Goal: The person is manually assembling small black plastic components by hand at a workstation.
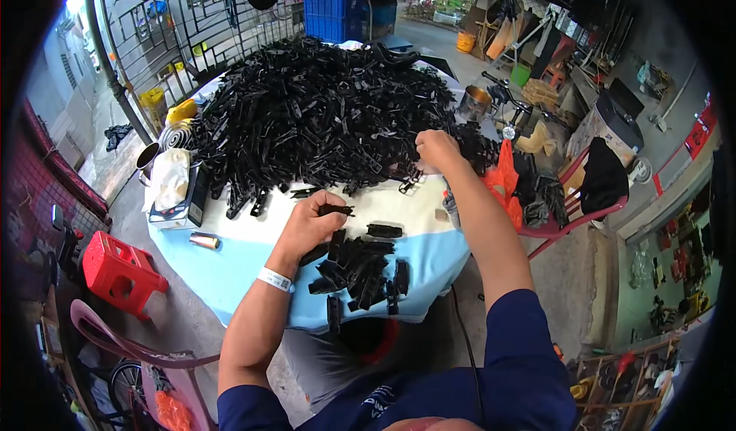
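Lying left-to-right, black piece is clamped in left hand; right hand, grip unclear, is placed nearer far pile.

We see daylight strongest at upper left, where the alley burns to white at its far end. Soft, even light reaches the tablecloth, while the black pile swallows detail between small glints. Toward the rim we find fisheye bending and black corners.
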Tool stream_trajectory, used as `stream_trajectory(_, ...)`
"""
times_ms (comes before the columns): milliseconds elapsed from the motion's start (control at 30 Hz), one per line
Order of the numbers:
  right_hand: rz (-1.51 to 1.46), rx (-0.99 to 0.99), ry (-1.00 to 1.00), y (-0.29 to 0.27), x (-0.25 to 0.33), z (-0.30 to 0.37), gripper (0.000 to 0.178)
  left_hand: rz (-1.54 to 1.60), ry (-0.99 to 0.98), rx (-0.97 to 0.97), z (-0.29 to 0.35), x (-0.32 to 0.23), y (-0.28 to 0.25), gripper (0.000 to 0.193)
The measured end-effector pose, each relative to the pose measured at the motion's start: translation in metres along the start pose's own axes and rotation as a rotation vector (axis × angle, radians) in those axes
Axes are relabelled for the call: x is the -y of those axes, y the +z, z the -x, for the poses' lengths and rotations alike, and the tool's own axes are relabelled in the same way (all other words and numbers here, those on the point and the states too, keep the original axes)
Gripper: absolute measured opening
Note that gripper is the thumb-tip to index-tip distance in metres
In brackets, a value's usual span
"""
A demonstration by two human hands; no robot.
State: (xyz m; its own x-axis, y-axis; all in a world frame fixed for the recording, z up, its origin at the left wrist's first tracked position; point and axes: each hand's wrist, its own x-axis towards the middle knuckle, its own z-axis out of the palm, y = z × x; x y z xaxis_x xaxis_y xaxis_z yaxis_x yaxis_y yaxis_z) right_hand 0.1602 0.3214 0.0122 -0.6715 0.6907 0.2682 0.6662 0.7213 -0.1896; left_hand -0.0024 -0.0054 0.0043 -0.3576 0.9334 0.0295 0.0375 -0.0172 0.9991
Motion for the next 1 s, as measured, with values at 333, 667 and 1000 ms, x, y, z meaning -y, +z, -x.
stream_trajectory(333,-0.208,-0.453,-0.091,-0.032,0.014,0.031,0.027,0.01,0.098,-0.103,-0.011,0.011,-0.002,0.023)
stream_trajectory(667,-1.254,0.399,-0.13,-0.013,0.149,0.103,0.021,-0.255,0.271,-0.245,-0.007,0.019,-0.005,0.029)
stream_trajectory(1000,-0.799,0.155,-0.307,-0.022,0.151,0.108,0.016,-0.556,0.325,-0.205,-0.005,0.014,-0.006,0.036)
